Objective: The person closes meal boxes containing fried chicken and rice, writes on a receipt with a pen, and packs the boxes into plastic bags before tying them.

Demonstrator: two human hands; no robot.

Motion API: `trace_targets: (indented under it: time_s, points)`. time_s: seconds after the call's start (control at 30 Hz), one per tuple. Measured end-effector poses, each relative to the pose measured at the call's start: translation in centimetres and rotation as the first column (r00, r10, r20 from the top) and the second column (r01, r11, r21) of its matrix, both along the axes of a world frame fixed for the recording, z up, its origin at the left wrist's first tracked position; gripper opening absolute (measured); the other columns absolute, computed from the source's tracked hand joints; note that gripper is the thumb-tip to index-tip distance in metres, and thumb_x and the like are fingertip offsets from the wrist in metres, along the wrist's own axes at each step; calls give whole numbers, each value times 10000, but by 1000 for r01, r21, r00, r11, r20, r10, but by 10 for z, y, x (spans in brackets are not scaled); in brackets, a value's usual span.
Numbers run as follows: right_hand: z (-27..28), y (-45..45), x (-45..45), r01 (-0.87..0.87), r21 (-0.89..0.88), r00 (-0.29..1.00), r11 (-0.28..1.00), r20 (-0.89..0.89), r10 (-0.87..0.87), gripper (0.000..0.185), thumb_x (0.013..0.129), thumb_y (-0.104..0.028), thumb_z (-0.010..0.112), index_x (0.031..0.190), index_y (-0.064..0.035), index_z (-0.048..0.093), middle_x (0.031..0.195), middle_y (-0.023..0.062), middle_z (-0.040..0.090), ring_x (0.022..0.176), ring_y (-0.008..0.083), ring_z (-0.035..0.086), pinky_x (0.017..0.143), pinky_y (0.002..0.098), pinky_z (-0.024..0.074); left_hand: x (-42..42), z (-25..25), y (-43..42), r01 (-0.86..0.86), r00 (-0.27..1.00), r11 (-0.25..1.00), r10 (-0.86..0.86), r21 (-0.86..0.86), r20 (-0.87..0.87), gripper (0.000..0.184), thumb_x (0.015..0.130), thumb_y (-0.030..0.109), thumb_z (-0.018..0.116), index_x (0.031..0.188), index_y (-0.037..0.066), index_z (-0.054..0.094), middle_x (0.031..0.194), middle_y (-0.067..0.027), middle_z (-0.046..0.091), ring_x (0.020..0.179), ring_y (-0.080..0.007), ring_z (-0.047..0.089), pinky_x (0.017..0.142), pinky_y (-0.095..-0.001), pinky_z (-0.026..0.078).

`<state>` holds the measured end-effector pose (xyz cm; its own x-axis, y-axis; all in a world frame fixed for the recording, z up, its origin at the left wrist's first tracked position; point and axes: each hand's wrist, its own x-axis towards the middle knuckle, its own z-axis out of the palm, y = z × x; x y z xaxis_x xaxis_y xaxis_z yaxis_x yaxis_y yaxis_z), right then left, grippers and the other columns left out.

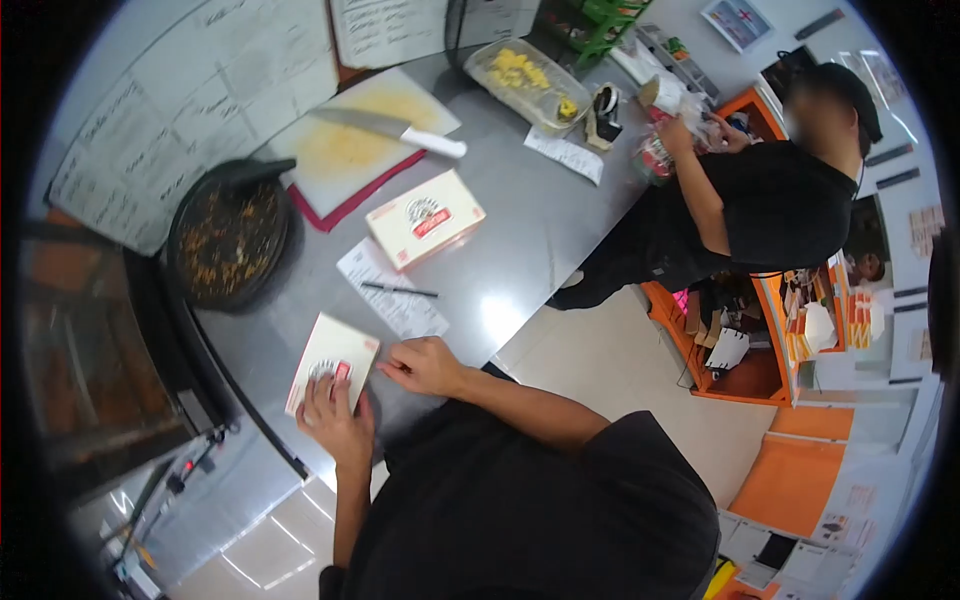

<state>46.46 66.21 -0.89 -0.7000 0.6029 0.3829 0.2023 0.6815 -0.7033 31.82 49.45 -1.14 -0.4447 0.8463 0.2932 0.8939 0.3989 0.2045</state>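
Observation:
A white takeaway box [340,343] with a red and black printed logo lies closed on the steel table in front of me. My left hand [338,425] rests on its near end, fingers spread over the lid and thumb by the side. Just right of the box, my right hand [425,367] is closed with its fingers curled in; whatever may be in them is hidden. Beyond the hands lie a printed receipt [405,312] and a black pen [400,290] across it. A second closed box [427,218] with the same logo sits behind the receipt.
A large white-handled knife [385,127] lies on a stained cutting board [400,95]. At left stands a dark pan [230,240] with food scraps. A clear tray [490,80] holds yellow pieces. A co-worker [780,205] handles a plastic bag at the table's far right end.

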Motion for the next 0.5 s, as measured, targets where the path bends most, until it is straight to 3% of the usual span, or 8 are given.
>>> trace_targets:
  time_s: [0.13,0.2,0.23,0.33,0.37,0.43,0.47,0.5]
  points:
    - [46,123,52,185,-93,971,978,-134,-197,197,874,-154,751,751,-77,617,635,99,608,529,283,619,520,374,502,-7,36,32,-131,991,920,135,-370,-14,1081,719,482,843,1625,210,320,1569,-258,361,1452,-498,321,1118,-680,267]
    - [75,225,92,378,120,919,918,-171,-356,214,872,-167,761,751,-77,609,633,92,610,522,240,607,526,362,499,-28,34,39,-38,983,926,101,-374,151,1128,674,424,875,1626,202,312,1530,-327,362,1424,-505,340,1124,-686,269]
    - [98,281,118,436,225,898,872,-172,-405,261,894,-118,785,709,-65,609,637,43,639,543,103,607,518,282,489,-36,36,41,-29,977,937,100,-348,187,1136,653,396,890,1618,182,329,1503,-340,379,1396,-510,361,1127,-659,282]
    - [181,450,184,690,192,715,698,-333,-615,243,933,-112,754,785,-42,574,670,59,663,601,74,634,532,269,507,-33,78,75,6,958,982,48,-188,282,1116,616,296,908,1583,103,385,1462,-352,415,1341,-523,403,1125,-601,313]
    - [195,520,204,713,211,694,669,-349,-629,229,925,-128,749,795,-42,580,680,70,664,608,99,642,546,282,513,-33,83,80,-6,995,983,24,-182,98,1107,596,279,905,1562,64,407,1456,-367,418,1328,-543,407,1119,-580,330]
    - [228,628,255,791,336,604,510,-304,-736,169,881,-189,723,883,-40,643,717,119,669,694,236,689,661,382,552,-35,130,122,23,940,895,-171,-445,-295,730,973,429,705,1505,-20,483,1426,-273,576,1227,-360,614,1086,-401,438]
    - [237,679,274,808,427,569,406,-383,-728,204,850,-207,677,967,-41,696,774,172,690,827,370,695,790,487,546,-13,163,180,29,998,955,-12,-295,59,615,1015,350,648,1517,29,492,1367,-268,620,1167,-426,635,975,-486,516]
    - [248,721,289,872,290,486,395,-403,-776,244,838,-193,661,1020,-39,714,899,236,716,912,450,678,848,543,524,-4,149,237,135,990,957,-121,-257,70,615,1015,350,648,1517,29,492,1367,-268,620,1167,-426,635,975,-486,516]
